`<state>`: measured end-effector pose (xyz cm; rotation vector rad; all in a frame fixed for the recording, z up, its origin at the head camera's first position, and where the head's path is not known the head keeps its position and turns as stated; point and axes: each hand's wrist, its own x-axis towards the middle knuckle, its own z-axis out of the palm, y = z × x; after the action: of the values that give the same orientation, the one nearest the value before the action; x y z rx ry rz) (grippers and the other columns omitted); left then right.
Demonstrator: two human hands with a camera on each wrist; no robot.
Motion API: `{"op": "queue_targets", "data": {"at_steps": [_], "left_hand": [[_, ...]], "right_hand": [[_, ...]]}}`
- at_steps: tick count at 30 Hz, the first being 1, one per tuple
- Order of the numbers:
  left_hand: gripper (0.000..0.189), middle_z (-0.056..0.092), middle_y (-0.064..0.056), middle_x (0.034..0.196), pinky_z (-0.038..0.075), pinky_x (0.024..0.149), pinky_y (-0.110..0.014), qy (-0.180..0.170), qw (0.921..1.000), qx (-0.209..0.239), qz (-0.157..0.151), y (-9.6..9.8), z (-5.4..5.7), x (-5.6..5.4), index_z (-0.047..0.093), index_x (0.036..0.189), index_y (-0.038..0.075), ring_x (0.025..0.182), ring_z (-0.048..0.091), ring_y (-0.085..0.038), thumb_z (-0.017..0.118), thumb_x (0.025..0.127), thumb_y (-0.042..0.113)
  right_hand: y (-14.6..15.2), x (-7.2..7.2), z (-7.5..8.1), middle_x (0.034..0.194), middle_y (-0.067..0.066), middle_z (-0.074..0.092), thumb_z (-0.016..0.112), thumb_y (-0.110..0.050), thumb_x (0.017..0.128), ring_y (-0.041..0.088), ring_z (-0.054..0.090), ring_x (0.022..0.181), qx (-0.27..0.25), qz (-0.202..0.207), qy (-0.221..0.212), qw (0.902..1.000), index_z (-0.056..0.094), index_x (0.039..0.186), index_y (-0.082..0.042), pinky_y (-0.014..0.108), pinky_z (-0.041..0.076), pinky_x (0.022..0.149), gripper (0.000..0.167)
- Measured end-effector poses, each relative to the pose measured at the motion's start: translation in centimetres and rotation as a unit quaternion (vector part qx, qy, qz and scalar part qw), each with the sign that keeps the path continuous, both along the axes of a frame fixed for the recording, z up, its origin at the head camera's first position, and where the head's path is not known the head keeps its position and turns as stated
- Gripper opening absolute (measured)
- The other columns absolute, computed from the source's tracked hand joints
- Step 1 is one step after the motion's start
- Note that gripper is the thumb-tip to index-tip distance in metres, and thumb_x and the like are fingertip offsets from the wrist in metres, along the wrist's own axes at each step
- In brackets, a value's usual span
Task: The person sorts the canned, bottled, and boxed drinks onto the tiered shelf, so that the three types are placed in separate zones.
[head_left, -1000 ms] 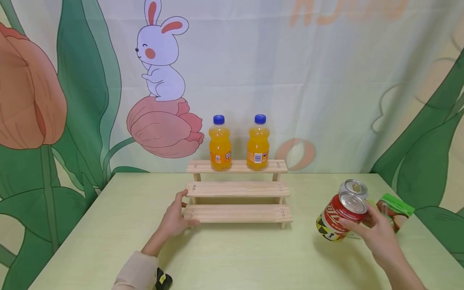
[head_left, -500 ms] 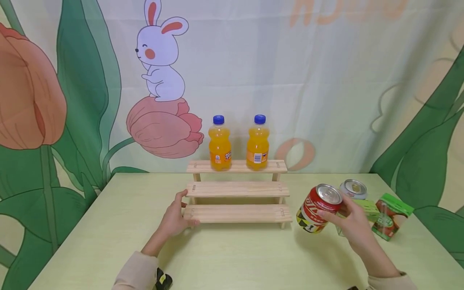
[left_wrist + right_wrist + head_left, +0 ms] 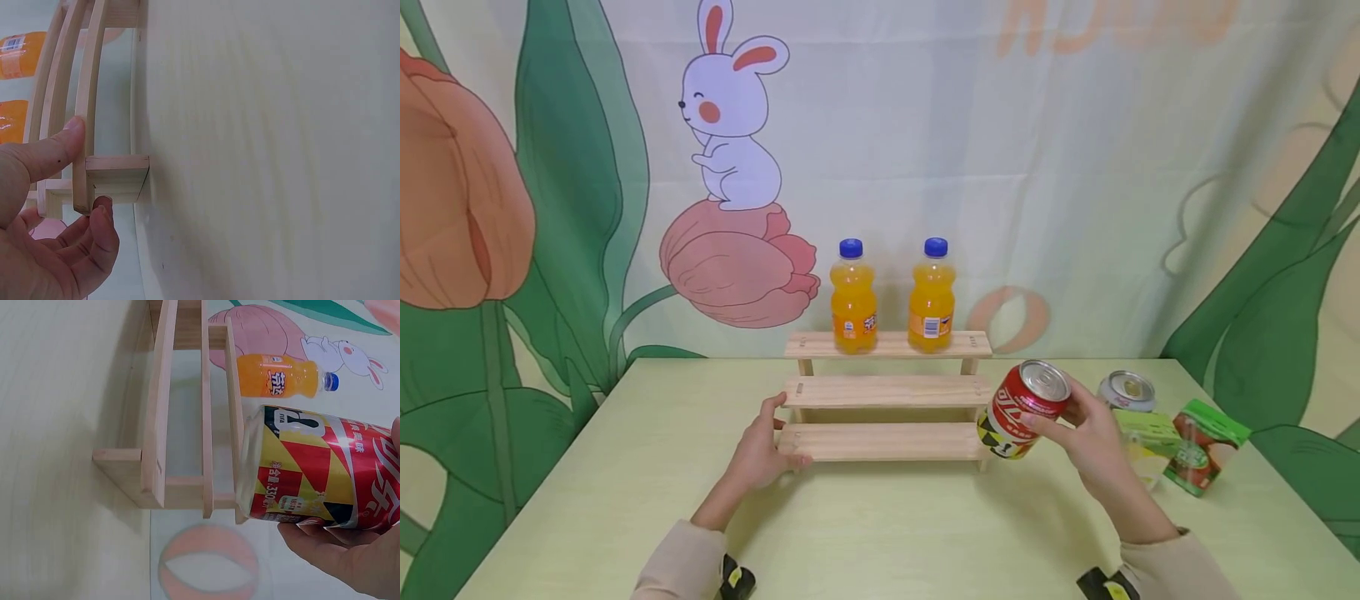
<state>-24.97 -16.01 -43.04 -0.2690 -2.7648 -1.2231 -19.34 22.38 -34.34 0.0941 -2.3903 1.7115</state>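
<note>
A three-tier wooden shelf (image 3: pixel 887 442) stands on the table, seen from the side in both wrist views. My left hand (image 3: pixel 760 451) grips its left end, with the thumb (image 3: pixel 59 150) on the lowest board and fingers curled round the board's end. Held in my right hand (image 3: pixel 1097 446) is a red soda can (image 3: pixel 1021 408) with a yellow-and-black checked lower part. The can tilts, raised above the table, and overlaps the shelf's right end in the head view. Two orange soda bottles with blue caps, a left one (image 3: pixel 853 300) and a right one (image 3: pixel 932 300), stand on the top tier.
At the right of the table (image 3: pixel 925 533) are a silver-topped can (image 3: pixel 1127 390), a light green drink carton (image 3: pixel 1150 437) and a red-and-green carton (image 3: pixel 1201 450). A printed curtain (image 3: pixel 1075 167) hangs behind the table.
My right hand has carried the red soda can leftward and somewhat up, from beside the cartons to the shelf's right end. My left hand has stayed on the shelf.
</note>
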Motion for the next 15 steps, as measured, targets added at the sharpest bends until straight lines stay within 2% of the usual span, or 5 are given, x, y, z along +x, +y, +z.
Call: {"op": "queue_targets", "data": {"at_steps": [4, 15], "left_hand": [[0.094, 0.052, -0.027, 0.114, 0.042, 0.075, -0.045, 0.001, 1.0000, 0.000, -0.001, 0.0, 0.0, 0.0, 0.023, 0.138, 0.002, 0.097, 0.052, -0.035, 0.082, 0.065, 0.010], [0.093, 0.052, -0.028, 0.113, 0.042, 0.073, -0.045, 0.002, 1.0000, 0.002, -0.002, -0.1, 0.1, 0.1, 0.023, 0.138, 0.001, 0.095, 0.052, -0.035, 0.082, 0.066, 0.011]], "right_hand": [[-1.0, -0.5, 0.4, 0.119, 0.010, 0.052, 0.068, -0.011, 0.081, 0.010, 0.050, 0.099, -0.019, 0.006, 0.007, 0.9998, 0.039, 0.135, -0.001, 0.027, 0.043, 0.079, 0.062], [-3.2, -2.1, 1.7, 0.126, 0.018, 0.047, 0.066, -0.007, 0.082, 0.020, 0.047, 0.104, -0.059, 0.030, 0.000, 0.9978, 0.038, 0.135, -0.002, 0.037, 0.038, 0.088, 0.060]]}}
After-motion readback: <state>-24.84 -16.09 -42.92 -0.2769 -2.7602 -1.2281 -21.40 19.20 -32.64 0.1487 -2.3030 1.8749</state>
